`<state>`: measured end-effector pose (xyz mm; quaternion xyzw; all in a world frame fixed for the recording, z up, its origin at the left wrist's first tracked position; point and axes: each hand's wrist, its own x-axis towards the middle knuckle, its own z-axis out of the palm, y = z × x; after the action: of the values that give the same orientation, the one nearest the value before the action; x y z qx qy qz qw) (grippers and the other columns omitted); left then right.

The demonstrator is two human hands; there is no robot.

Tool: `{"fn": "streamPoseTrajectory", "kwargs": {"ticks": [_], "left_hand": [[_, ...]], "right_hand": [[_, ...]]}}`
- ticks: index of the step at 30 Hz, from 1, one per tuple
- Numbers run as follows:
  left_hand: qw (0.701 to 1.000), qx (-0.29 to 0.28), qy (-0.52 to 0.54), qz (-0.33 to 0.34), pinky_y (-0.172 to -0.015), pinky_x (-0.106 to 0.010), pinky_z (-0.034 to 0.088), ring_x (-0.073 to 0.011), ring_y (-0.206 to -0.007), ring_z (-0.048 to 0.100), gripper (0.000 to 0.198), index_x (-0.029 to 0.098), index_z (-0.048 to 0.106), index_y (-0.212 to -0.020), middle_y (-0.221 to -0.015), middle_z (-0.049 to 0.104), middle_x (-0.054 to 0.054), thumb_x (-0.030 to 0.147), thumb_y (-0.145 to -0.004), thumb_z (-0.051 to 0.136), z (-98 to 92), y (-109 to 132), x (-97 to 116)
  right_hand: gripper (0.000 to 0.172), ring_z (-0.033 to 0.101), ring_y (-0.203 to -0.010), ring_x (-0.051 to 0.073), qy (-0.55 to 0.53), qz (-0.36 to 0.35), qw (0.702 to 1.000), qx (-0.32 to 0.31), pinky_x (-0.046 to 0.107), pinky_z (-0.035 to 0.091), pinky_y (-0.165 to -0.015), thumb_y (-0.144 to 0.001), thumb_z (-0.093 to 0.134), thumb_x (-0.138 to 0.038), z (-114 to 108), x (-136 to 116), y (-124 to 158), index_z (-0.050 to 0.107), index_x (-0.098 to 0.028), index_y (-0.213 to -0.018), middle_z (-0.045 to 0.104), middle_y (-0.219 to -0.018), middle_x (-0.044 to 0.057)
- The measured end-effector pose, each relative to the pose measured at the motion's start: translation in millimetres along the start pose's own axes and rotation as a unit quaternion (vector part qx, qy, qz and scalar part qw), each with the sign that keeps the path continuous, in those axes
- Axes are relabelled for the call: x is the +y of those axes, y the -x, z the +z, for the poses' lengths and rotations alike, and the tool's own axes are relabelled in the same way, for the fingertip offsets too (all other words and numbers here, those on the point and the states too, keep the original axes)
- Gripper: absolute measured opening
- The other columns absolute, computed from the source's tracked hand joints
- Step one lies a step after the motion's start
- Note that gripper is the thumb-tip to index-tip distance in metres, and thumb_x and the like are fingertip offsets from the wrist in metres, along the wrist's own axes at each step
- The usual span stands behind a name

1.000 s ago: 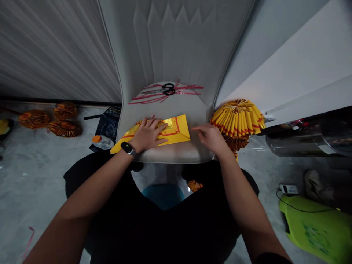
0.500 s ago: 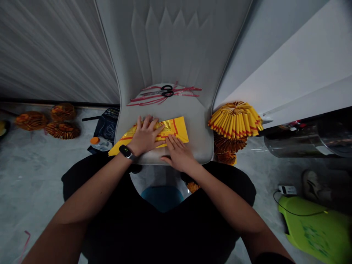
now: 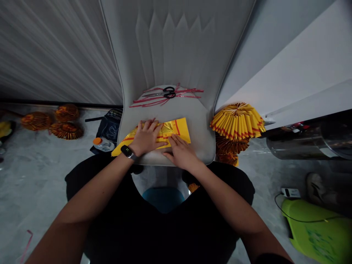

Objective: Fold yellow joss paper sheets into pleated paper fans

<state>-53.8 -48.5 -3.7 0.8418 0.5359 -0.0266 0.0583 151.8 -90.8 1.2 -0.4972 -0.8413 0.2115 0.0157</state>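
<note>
A folded sheet of yellow joss paper (image 3: 176,132) with red lines and a gold foil patch lies on the pale grey seat of a padded chair (image 3: 199,139). My left hand (image 3: 146,138) presses flat on its left part, fingers spread, with a black smart watch (image 3: 127,151) on the wrist. My right hand (image 3: 180,151) rests flat on the lower edge of the paper, close to my left hand. Neither hand grips the sheet. Beyond the paper lie black-handled scissors (image 3: 165,93) on several thin red strips (image 3: 145,100).
A yellow pleated paper fan (image 3: 238,121) sits at the seat's right edge, with darker fans (image 3: 232,145) below it. More fans (image 3: 66,131) lie on the concrete floor at left, near a dark bag (image 3: 109,128) and a bottle (image 3: 103,144). A green object (image 3: 313,231) lies at lower right.
My right hand has stayed on the paper's lower edge and shifted slightly. My left hand still presses the sheet. The view has shifted slightly.
</note>
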Motion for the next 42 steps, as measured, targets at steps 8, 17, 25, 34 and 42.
{"fn": "streamPoseTrajectory", "kwargs": {"ticks": [8, 17, 25, 34, 42], "left_hand": [[0.999, -0.034, 0.0, 0.006, -0.12, -0.069, 0.027, -0.0466, -0.151, 0.037, 0.075, 0.015, 0.044, -0.162, -0.168, 0.041, -0.019, 0.06, -0.102, 0.05, -0.9, -3, -5], [1.0, -0.027, -0.01, -0.01, -0.12, -0.066, 0.027, -0.0446, -0.151, 0.038, 0.074, 0.019, 0.046, -0.161, -0.168, 0.042, -0.015, 0.063, -0.101, 0.052, 4.6, -5, -7], [0.999, -0.027, 0.003, -0.016, -0.118, -0.06, 0.032, -0.0443, -0.145, 0.044, 0.08, 0.022, 0.044, -0.162, -0.166, 0.045, -0.015, 0.07, -0.099, 0.052, -1.1, -7, -7], [1.0, -0.028, 0.001, -0.015, -0.12, -0.078, 0.02, -0.0508, -0.151, 0.034, 0.079, 0.017, 0.047, -0.16, -0.166, 0.042, -0.021, 0.061, -0.097, 0.063, -9.5, -11, -1], [0.991, -0.001, 0.012, 0.136, -0.127, -0.068, 0.02, -0.0355, -0.142, 0.046, 0.047, 0.033, 0.064, -0.145, -0.149, 0.058, -0.009, 0.026, -0.098, 0.064, -16.5, -16, 15]], "right_hand": [[0.089, 0.042, -0.149, 0.045, 0.047, -0.018, 0.999, 0.018, 0.062, 0.031, -0.122, -0.09, 0.069, -0.07, -5, -5, -13, 0.05, -0.014, -0.156, 0.043, -0.166, 0.023], [0.082, 0.049, -0.138, 0.044, 0.047, 0.002, 0.997, 0.056, 0.06, 0.035, -0.114, -0.092, 0.063, -0.074, -3, -15, -33, 0.054, -0.013, -0.146, 0.055, -0.156, 0.024], [0.061, 0.06, -0.124, 0.046, 0.097, 0.11, 0.989, 0.002, 0.062, 0.042, -0.104, -0.092, 0.072, -0.06, -24, -1, 19, 0.065, -0.009, -0.126, 0.074, -0.116, 0.028], [0.046, 0.071, -0.113, 0.039, 0.079, 0.142, 0.987, -0.003, 0.051, 0.05, -0.098, -0.103, 0.057, -0.049, -40, 27, 29, 0.064, -0.011, -0.129, 0.078, -0.109, 0.022], [0.044, 0.073, -0.109, 0.034, -0.064, 0.206, 0.976, 0.005, 0.041, 0.054, -0.089, -0.098, 0.065, -0.053, -31, 45, 2, 0.068, -0.018, -0.124, 0.078, -0.119, 0.017]]}}
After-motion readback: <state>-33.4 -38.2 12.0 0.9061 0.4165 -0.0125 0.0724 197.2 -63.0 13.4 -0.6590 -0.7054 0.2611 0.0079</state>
